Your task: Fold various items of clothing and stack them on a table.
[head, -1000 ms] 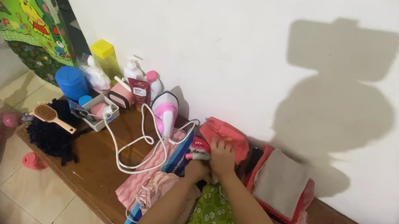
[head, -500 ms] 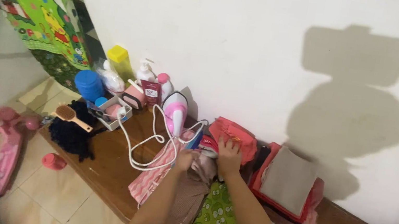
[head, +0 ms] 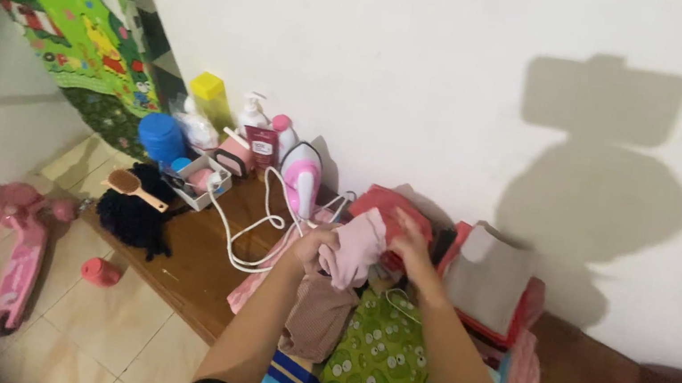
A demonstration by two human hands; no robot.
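Both hands, left [head: 313, 244] and right [head: 407, 245], clutch a pink cloth [head: 357, 251] lifted above the green cloth [head: 379, 359], iron [head: 302, 179] beyond the left hand.

— Can you see what the right hand [head: 408, 245] grips?

— No, its fingers are buried behind the pink cloth [head: 357, 248]. The left hand [head: 313, 244] is half wrapped in it too.

— And the bottles [head: 257, 120] by the wall?

— Too small to tell their labels. The scooter [head: 13, 246] blurs into the dark edge.
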